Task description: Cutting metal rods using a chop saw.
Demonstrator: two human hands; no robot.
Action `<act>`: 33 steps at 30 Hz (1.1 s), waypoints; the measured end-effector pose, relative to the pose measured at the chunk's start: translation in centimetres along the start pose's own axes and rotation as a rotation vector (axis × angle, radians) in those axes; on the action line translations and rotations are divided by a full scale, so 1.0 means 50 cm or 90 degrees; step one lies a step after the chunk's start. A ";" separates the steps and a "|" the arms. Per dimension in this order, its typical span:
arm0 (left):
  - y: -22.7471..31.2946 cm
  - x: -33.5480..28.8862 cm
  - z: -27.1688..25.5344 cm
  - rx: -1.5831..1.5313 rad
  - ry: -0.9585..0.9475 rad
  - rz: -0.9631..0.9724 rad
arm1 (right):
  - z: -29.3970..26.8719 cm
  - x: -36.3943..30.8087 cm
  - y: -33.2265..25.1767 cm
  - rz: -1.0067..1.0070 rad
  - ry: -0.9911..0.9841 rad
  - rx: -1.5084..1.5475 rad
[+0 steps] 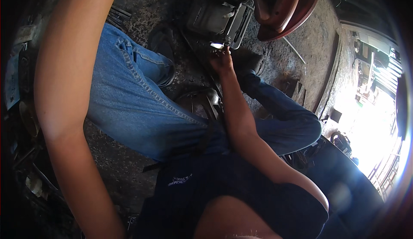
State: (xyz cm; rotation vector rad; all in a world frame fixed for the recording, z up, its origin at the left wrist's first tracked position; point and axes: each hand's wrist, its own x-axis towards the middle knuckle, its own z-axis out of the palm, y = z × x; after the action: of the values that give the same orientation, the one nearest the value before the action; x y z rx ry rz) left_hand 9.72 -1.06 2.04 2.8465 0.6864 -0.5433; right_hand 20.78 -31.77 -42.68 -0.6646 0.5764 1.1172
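Here, in the head view, we look down past a dark shirt [258, 191] and blue jeans [133, 97], with the knees bent and the legs spread apart. Our right hand [222, 61] reaches forward between the feet, with its fingers up at the lower end of a metal frame [233, 21]. That frame runs along the right side of a grey boxy unit [208, 19], which sits on the floor beyond the feet, near the top of the view. A small bright piece [216, 46] gleams just by the fingertips, but the hand is too small and shadowed for us to tell whether the fingers are clamped on anything or stand apart. Our left arm [62, 92] rises along the left side and leaves over the top edge, so its hand is out of sight and we cannot tell its grip. Just right of the frame there is a dark red curved shell [282, 13], and a thin rod [295, 51] lies on the stained floor [116, 153] below it. Between the legs we make out a rounded metallic thing [200, 100], partly in shadow. Strong daylight [361, 118] washes out the far right.
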 end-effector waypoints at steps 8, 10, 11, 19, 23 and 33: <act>0.016 0.019 -0.007 -0.006 -0.003 0.016 | 0.021 0.024 0.007 -0.108 0.166 0.182; 0.005 -0.001 0.004 0.000 -0.014 -0.022 | 0.074 0.002 0.052 -0.172 0.314 0.029; -0.001 -0.008 0.005 0.001 -0.016 -0.026 | 0.085 -0.010 0.062 -0.167 0.313 0.028; 0.007 -0.016 -0.011 -0.014 0.002 0.014 | 0.025 -0.003 0.021 -0.139 0.126 -0.175; 0.006 -0.009 -0.004 -0.005 -0.006 -0.026 | 0.014 0.004 0.011 -0.044 0.064 -0.049; 0.022 -0.008 -0.006 -0.013 -0.010 -0.016 | 0.009 0.024 0.020 -0.121 0.191 0.072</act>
State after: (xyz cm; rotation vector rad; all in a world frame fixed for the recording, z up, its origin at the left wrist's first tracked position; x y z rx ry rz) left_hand 9.98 -2.11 2.56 2.8160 0.7225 -0.5580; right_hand 20.29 -30.42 -43.45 -0.7781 0.8093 0.8064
